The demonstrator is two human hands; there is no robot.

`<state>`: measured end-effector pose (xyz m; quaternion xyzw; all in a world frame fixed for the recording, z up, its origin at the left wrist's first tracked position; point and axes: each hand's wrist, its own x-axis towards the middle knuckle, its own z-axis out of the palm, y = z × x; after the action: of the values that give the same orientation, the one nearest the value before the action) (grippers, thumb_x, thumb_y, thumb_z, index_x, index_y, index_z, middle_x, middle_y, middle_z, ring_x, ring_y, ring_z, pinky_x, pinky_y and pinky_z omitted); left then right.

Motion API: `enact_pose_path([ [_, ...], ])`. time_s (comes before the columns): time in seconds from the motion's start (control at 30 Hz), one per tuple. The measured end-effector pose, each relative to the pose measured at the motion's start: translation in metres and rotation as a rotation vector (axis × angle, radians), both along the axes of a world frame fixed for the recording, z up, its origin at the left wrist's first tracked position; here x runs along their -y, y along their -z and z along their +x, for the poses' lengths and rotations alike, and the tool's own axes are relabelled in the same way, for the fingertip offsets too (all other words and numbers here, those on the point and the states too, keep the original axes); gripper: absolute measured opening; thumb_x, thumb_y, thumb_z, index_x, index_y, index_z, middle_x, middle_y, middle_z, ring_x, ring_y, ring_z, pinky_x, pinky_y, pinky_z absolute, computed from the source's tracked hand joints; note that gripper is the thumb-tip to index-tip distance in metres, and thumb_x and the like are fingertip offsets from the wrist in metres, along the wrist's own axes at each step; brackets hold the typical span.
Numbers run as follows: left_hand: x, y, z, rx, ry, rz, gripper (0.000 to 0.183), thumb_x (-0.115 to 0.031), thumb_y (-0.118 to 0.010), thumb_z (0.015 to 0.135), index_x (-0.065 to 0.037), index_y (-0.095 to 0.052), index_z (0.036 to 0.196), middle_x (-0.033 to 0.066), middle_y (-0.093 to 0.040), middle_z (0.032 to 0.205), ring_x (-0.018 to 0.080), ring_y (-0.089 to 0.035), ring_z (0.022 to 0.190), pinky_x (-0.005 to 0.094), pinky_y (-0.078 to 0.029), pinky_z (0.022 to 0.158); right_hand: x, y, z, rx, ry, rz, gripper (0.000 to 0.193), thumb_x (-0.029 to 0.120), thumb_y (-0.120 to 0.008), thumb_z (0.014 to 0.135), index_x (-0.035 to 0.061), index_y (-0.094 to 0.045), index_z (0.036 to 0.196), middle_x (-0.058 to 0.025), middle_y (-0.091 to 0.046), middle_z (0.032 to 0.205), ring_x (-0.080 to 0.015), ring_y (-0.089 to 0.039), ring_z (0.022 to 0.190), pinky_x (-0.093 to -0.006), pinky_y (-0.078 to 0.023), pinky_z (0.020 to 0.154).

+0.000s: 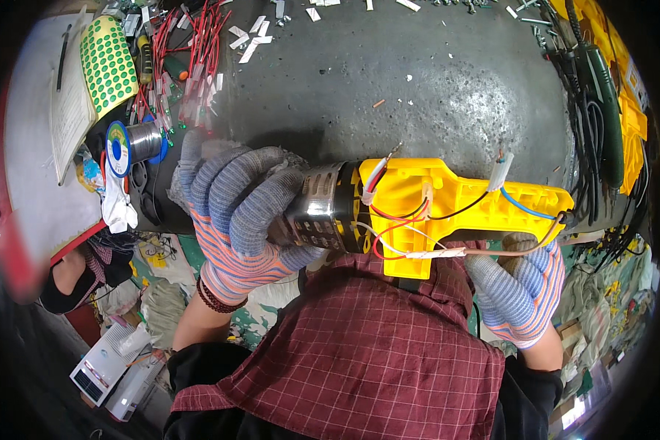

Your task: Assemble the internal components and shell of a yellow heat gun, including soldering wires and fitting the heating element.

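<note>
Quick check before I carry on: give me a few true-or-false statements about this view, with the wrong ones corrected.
1. The left hand grips the metal barrel. True.
2. No gloves are worn. False: the right hand wears a striped glove.
3. A blue wire runs along the yellow housing. True.
4. The solder spool is right of the housing. False: the spool is to its left.
5. The apron is plain white. False: the apron is dark red and checked.
</note>
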<state>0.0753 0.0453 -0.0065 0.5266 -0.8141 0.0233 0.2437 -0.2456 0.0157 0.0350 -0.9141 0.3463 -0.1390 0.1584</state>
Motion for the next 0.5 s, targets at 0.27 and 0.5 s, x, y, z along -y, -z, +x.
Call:
enact_pose_path([
  [0.27,0.004,-0.006,0.002,0.013,0.005,0.05,0.056,-0.061,-0.066,0.077,-0.016,-0.057,0.11,0.0079,-0.06,0.111,0.0303,-0.055,0.102,0.0586,-0.032,0.104,-0.003,0.001,0.016,0.101,-0.028,0.064,0.032,0.004,-0.077,0.069,0.011,-0.074,0.101,-0.012,-0.068,0.089,-0.0324,-0.065,0.078,-0.0414,-0.051,0.066],
  [0.5,0.019,-0.006,-0.002,-0.057,0.005,0.262,0.065,-0.046,-0.076,0.066,-0.01,-0.057,0.116,0.011,-0.059,0.112,0.0322,-0.055,0.101,0.0534,-0.037,0.101,0.006,0.002,0.058,0.084,0.204,0.271,0.025,0.002,-0.07,0.08,0.0067,-0.073,0.104,-0.0112,-0.071,0.093,-0.0295,-0.067,0.079,-0.0376,-0.052,0.073],
])
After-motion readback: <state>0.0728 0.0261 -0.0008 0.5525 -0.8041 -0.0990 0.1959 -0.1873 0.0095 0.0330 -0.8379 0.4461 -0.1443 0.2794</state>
